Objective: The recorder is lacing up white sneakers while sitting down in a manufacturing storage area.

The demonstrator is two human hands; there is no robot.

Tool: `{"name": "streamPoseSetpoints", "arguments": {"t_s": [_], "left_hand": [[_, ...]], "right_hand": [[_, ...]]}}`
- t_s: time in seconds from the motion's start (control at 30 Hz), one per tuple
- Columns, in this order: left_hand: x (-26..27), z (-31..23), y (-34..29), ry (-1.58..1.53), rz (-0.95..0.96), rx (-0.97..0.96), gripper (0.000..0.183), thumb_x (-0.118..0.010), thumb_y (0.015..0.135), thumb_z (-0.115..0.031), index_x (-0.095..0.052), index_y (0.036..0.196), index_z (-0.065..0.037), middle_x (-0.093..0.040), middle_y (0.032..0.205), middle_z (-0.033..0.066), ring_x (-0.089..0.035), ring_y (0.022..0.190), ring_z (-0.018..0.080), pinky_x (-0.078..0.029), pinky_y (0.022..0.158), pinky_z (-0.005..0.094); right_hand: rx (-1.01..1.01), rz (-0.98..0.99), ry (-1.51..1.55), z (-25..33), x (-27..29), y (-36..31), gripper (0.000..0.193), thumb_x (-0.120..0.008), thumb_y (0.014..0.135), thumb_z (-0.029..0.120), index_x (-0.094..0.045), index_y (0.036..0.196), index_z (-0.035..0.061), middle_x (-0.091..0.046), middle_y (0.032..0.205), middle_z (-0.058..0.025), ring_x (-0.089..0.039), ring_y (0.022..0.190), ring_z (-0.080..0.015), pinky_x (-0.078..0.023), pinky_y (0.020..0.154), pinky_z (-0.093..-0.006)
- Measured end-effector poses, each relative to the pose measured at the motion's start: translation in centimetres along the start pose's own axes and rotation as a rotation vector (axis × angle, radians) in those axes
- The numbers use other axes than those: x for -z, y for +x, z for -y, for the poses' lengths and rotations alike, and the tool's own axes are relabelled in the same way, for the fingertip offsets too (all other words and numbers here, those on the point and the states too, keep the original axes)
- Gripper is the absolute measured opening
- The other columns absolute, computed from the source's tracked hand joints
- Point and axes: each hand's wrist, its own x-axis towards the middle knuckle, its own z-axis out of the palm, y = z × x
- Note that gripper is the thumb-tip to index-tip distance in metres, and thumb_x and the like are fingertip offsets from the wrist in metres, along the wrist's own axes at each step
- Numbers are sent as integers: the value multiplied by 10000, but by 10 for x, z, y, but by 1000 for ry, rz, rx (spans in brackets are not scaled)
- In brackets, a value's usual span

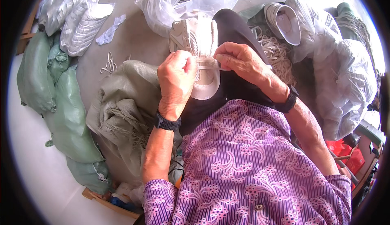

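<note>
A cream-white sneaker (206, 86) rests on my dark-trousered lap, its toe pointing toward me. Across its front eyelets runs a flat white shoelace (208, 67). My left hand (177, 77) is closed at the shoe's left side, and the lace reaches to its fingers; the fingertips are partly hidden. On the other side, my right hand (243, 64) pinches the lace between thumb and forefinger, just off the shoe's edge. The shoe's heel end lies away from me, near a clear plastic bag (160, 6).
Green woven sacks (69, 111) line the left, with stacked white shoes (83, 24) beyond them. A crumpled beige sack (126, 103) lies beside my left arm. To the right are a heap of white laces (278, 56), another white shoe (287, 25) and bulging clear bags (345, 87).
</note>
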Motion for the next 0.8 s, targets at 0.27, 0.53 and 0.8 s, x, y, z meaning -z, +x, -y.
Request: {"name": "streamPoseSetpoints", "arguments": {"t_s": [0.27,0.53,0.8], "left_hand": [[-8,4,-6,-156,-28,103,46,-648,800,9,-604,791,-1,-540,621,6,-489,574,51,-416,525,232],[-12,3,-5,-43,-45,65,67,-655,783,8,-596,763,-15,-544,602,11,-506,551,59,-421,511,242],[-8,4,7,-9,129,20,62,-650,794,-21,-590,780,-15,-574,674,13,-518,608,61,-433,556,252]], "right_hand": [[43,-14,17,-4,3,0,222,-583,896,171,-619,979,-32,-624,738,-80,-614,696,-133,-495,657,-276],[122,-16,-173,0,0,-2,181,-587,871,147,-627,940,-15,-637,735,-109,-609,675,-159,-489,647,-303],[155,-16,-219,-2,-3,-1,164,-594,853,144,-632,924,1,-650,750,-149,-640,682,-220,-494,647,-329]]}}
